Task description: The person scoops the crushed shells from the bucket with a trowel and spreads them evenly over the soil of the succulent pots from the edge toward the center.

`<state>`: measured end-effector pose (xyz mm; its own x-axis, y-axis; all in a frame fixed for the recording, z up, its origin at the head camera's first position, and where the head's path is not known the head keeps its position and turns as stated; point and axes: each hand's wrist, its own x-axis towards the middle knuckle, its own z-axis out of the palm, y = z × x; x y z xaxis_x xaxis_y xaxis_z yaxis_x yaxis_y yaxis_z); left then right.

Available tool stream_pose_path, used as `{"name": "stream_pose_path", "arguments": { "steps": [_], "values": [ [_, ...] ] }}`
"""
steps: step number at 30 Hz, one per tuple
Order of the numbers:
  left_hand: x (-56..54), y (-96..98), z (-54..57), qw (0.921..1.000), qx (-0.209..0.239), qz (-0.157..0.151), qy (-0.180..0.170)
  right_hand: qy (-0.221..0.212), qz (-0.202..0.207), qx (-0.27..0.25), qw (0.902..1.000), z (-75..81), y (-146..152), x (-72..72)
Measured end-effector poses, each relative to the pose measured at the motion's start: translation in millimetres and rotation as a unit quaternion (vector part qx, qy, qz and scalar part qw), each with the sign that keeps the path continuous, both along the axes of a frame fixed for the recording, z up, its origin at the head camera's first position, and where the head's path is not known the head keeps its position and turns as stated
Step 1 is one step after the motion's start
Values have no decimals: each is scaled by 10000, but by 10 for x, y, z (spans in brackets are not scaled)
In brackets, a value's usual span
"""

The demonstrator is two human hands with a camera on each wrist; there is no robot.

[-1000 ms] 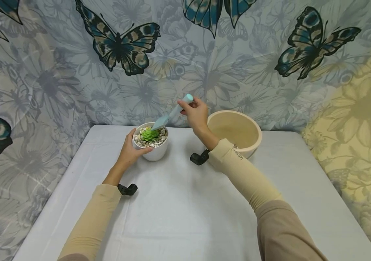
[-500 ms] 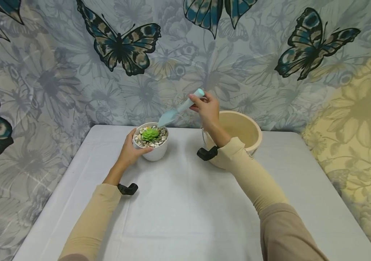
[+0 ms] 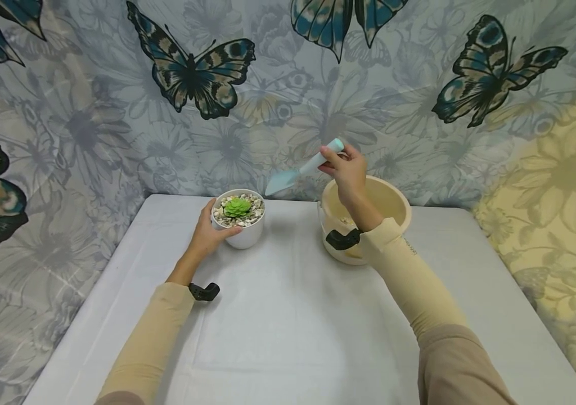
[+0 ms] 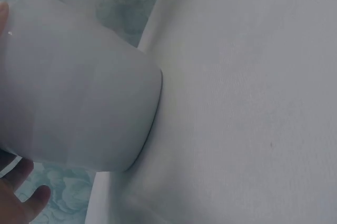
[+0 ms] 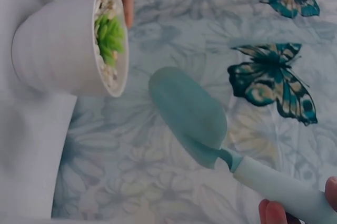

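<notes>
My left hand (image 3: 208,230) grips the side of a white pot (image 3: 244,237), thumb across its front near the rim. In the pot a green succulent (image 3: 238,207) sits among small pale pebbles (image 3: 224,216). My right hand (image 3: 350,171) holds a light blue trowel (image 3: 283,180) by its handle, above the left rim of a cream bucket (image 3: 403,205). The trowel's blade points left toward the pot, apart from it. In the right wrist view the blade of the trowel (image 5: 189,113) shows no pebbles on it. The left wrist view shows mostly the wall of the white pot (image 4: 79,87).
A white cloth covers the table (image 3: 278,315). Some small pale bits lie inside the bucket, partly hidden by my right wrist. Behind the table's far edge hangs a floral curtain (image 3: 166,152) with printed butterflies. Each wrist carries a small black camera (image 3: 204,291).
My right hand has moved right with the trowel, from over the succulent to above the bucket's left side. The left hand keeps hold of the pot, and the head view has shifted slightly.
</notes>
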<state>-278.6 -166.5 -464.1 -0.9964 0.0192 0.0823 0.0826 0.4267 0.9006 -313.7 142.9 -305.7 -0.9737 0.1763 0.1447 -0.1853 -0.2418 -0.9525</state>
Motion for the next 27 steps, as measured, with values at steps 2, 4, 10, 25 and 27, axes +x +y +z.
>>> {"name": "stream_pose_path", "arguments": {
  "steps": [2, 4, 10, 25, 27],
  "values": [
    [-9, 1, -6, 10000, -22, 9, -20, 73, 0, -2, 10000, 16, 75, 2],
    [-15, -1, -6, 10000, -32, 6, -15, 141, 37, -67, 9999, 39, 148, 7],
    [-34, -12, -4, 10000, -42, 29, 29, 186, 113, -141, 9997, 130, 321, 32],
    [-48, -10, -18, 9999, 5, 8, 139, 589, 57, -247, 9979, 292, 722, 143],
    [-44, -9, -20, 9999, 12, 10, 131, 623, 29, -288, 9976, 318, 785, 165]
  ]
}}
